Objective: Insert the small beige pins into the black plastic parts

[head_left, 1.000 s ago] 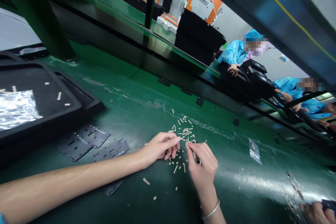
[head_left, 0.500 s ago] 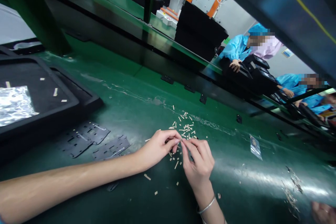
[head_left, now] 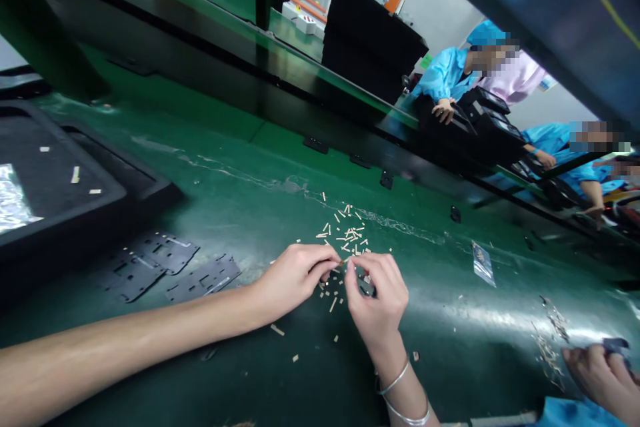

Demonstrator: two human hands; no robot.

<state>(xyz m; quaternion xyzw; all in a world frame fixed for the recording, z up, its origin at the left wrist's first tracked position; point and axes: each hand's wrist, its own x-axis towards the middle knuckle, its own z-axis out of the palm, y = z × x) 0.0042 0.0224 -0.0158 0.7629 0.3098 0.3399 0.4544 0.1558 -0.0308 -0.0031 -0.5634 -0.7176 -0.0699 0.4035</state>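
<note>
My left hand [head_left: 305, 271] and my right hand [head_left: 380, 290] meet over the green table, fingertips close together. Between the left thumb and index finger is a tiny brownish piece, too small to name. The right thumb and index finger are pinched beside it; what they hold, if anything, cannot be made out. Small pale strips [head_left: 353, 235] lie scattered behind and beneath the hands. Left of my left hand, flat dark plates with cut-outs [head_left: 203, 278] rest on the table above my forearm.
A black tray [head_left: 107, 193] with a silvery sheet stands at left. A small clear bag [head_left: 483, 263] lies at right. Another person's hand [head_left: 600, 373] is at lower right, near a pile of small bits [head_left: 550, 340]. People in blue sit beyond the rail.
My fingertips have parted slightly, and a small brownish piece shows between them. The other person's hand has come further into view at lower right. The view has shifted a little.
</note>
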